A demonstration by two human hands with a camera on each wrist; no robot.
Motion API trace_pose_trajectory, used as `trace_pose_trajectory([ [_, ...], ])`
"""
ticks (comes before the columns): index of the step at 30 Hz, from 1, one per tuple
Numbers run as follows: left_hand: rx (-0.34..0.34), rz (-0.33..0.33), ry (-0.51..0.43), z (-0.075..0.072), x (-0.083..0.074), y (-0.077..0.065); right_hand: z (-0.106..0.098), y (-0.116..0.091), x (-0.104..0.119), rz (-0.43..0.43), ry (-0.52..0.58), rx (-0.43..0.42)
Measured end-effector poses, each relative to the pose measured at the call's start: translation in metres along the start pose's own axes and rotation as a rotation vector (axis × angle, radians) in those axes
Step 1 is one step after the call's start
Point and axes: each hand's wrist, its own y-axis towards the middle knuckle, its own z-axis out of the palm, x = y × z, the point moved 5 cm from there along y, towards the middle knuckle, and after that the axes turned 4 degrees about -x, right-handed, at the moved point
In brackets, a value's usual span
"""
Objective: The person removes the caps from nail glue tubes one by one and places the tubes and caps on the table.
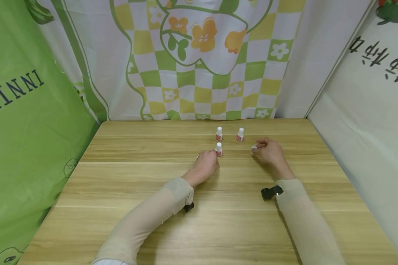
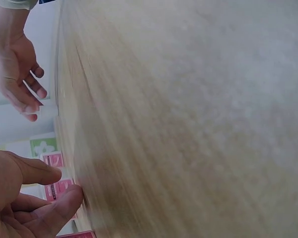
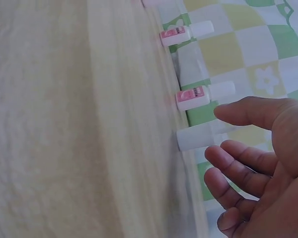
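My left hand point(image 1: 205, 163) is low over the table beside the front small white bottle point(image 1: 219, 149), which has a red label. In the left wrist view its thumb and forefinger point(image 2: 67, 203) are apart, and a labelled bottle point(image 2: 58, 189) shows past them. A white bit of another bottle point(image 1: 197, 157) peeks out left of this hand, mostly hidden. My right hand point(image 1: 268, 152) is around the cap end of a small white bottle point(image 3: 194, 137) standing upright on the table. Its thumb and loosely bent fingers are spread about the cap, with a gap showing in the right wrist view.
Two more white bottles with red labels, one at the back left point(image 1: 219, 134) and one at the back right point(image 1: 240, 135), stand upright behind the hands. The wooden table point(image 1: 146, 147) ends at a patterned curtain point(image 1: 205, 88). Cloth walls point(image 1: 26, 147) flank both sides.
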Motion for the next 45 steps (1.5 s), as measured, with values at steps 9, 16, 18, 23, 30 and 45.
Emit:
trace_pose_trajectory([
  [9,-0.005,-0.004,-0.024,-0.001,0.001,0.001,-0.007,0.0,0.006,-0.079,-0.018,-0.065],
  [16,-0.003,0.012,-0.017,-0.002,0.001,0.002,-0.011,0.0,0.014,-0.13,-0.028,-0.103],
  [18,-0.005,0.024,-0.009,-0.002,0.0,0.003,-0.012,-0.001,0.016,-0.129,-0.04,-0.107],
  [23,-0.005,0.029,0.0,-0.002,0.001,0.004,-0.017,-0.004,0.023,-0.134,-0.035,-0.124],
  [30,0.012,0.0,-0.011,-0.001,0.003,0.006,-0.022,-0.008,0.034,-0.16,-0.009,-0.176],
  [45,0.003,0.029,-0.058,-0.001,0.002,0.008,-0.025,-0.02,0.055,-0.187,0.038,-0.178],
])
